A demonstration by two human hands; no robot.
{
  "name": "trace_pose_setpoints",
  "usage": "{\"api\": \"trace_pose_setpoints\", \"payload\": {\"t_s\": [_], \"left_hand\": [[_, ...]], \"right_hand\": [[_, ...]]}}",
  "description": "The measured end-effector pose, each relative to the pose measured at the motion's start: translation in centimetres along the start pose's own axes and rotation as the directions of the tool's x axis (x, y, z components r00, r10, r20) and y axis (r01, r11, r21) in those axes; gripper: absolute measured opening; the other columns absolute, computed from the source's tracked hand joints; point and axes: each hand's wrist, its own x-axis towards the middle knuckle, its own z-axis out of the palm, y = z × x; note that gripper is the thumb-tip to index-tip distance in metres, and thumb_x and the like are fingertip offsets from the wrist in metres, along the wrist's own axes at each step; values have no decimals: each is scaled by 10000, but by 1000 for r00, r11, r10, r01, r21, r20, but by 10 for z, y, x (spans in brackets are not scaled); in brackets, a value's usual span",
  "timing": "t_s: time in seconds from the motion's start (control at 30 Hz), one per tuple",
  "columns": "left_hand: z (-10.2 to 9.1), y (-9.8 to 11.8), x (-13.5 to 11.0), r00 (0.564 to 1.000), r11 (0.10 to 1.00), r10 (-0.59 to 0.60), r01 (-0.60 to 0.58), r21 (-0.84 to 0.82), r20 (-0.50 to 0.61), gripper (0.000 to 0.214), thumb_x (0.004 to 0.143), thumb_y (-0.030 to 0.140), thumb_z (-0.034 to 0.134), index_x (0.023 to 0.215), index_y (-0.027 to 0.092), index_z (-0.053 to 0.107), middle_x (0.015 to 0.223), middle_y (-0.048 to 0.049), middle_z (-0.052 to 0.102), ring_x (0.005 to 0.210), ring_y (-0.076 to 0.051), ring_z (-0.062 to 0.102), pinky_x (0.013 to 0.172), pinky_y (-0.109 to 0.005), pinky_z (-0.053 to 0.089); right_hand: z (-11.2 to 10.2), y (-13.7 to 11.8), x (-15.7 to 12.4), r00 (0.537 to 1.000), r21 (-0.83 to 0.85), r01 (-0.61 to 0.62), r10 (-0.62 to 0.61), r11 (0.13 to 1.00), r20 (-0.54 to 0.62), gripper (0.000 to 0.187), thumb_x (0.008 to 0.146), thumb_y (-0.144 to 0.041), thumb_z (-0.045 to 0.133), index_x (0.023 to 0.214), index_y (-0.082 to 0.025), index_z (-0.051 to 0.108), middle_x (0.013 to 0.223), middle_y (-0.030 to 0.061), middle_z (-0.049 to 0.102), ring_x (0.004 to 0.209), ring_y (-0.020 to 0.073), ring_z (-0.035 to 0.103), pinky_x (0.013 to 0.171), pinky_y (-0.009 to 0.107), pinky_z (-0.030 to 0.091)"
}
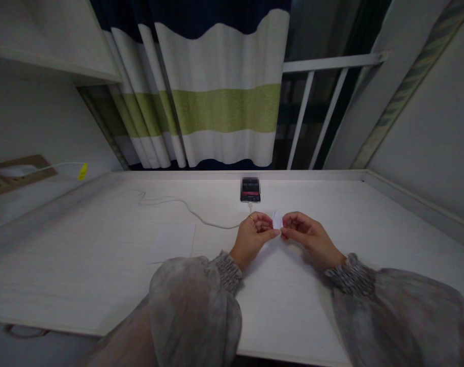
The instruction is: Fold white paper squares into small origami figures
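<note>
Between my two hands, above the white desk, is a small folded piece of white paper [277, 220]. My left hand [255, 235] pinches its left side with thumb and fingers; a ring shows on one finger. My right hand [307, 236] is closed on its right side, and the thumbs nearly meet at the lower edge. The exact folds are too small to make out. To the left of my left hand, a flat sheet of white paper [173, 241] lies on the desk, its near edge close to my left sleeve.
A phone [250, 189] stands at the back of the desk [82, 265], with a white cable [193, 213] running left from it. A power strip [21, 173] is on the left wall. Behind the desk hang a striped curtain [224, 109] and white window bars [333, 62].
</note>
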Motion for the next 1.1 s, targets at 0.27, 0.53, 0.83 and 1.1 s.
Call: {"api": "trace_pose_setpoints", "payload": {"t_s": [0.27,0.53,0.83,1.1], "left_hand": [[-1,0,1,999,999,30,-29,-23,45,295,524,155,729,737,144,525,647,14,591,590,-84,544,625,-234,421],[-1,1,0,996,996,29,-22,-88,80,261,522,157,736,724,135,572,658,11,618,610,-90,555,640,-236,422],[-2,2,2,996,996,-7,15,-88,86,199,501,129,723,645,134,585,602,26,603,575,-80,532,617,-225,407],[-1,4,0,995,997,7,1,-79,103,93,547,109,660,626,139,621,597,24,620,584,-85,547,642,-229,416]], "right_hand": [[1,0,0,1000,-25,16,-16,1000,-3,177,631,-282,677,710,-190,549,583,-40,540,539,106,523,562,258,431],[-1,1,-2,998,-54,65,-64,996,28,125,679,-268,638,726,-189,554,600,-36,546,560,109,525,584,265,421],[-3,2,-2,998,-83,59,-57,995,15,101,659,-271,648,720,-193,629,582,-20,581,557,121,531,580,272,422],[-7,4,-2,995,-60,86,-82,995,60,73,707,-180,592,732,-212,654,643,-20,603,602,111,547,628,256,417]]}}
